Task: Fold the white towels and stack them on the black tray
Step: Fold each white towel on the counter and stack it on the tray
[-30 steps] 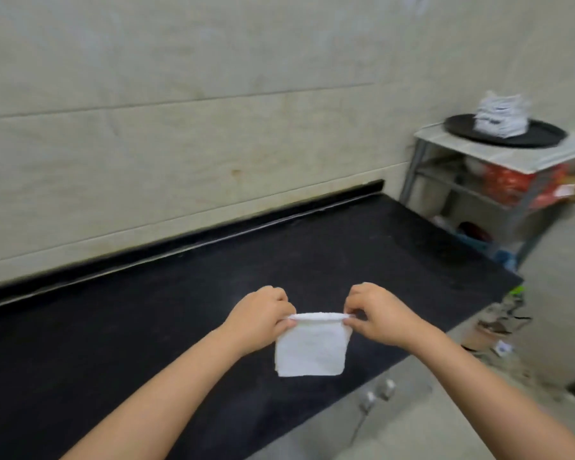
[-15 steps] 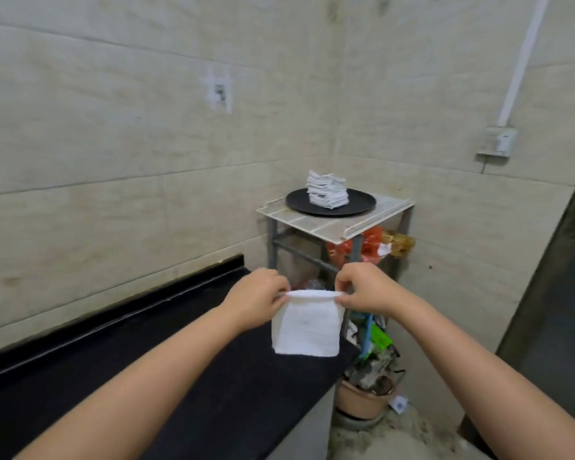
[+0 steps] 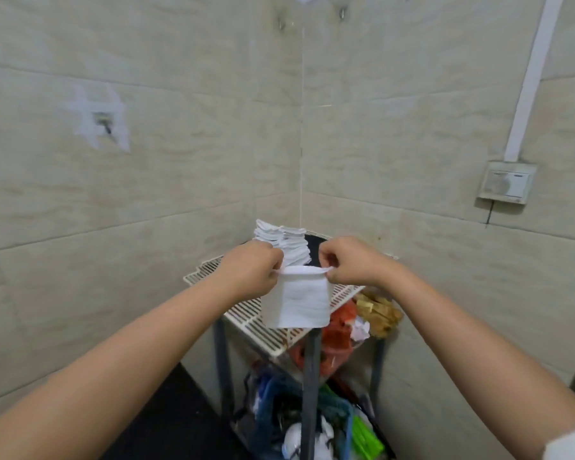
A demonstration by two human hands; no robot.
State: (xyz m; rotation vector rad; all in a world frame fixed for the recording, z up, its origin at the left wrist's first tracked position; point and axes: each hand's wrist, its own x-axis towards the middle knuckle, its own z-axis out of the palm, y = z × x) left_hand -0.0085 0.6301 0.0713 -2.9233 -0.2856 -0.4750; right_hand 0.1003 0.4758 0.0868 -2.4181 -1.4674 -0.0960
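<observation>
Left hand (image 3: 253, 272) and right hand (image 3: 347, 260) pinch a soft, square folded white towel (image 3: 296, 300) hanging below; ragged towel stack (image 3: 284, 244) at twelve o'clock.

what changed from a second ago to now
The person turned from the black counter toward the corner rack and carried the folded towel over to it; it now hangs just in front of the towel stack on the black tray. Nothing was let go or newly grasped. As before, the left hand and right hand pinch the towel's top corners, and the stack sits on the tray.
</observation>
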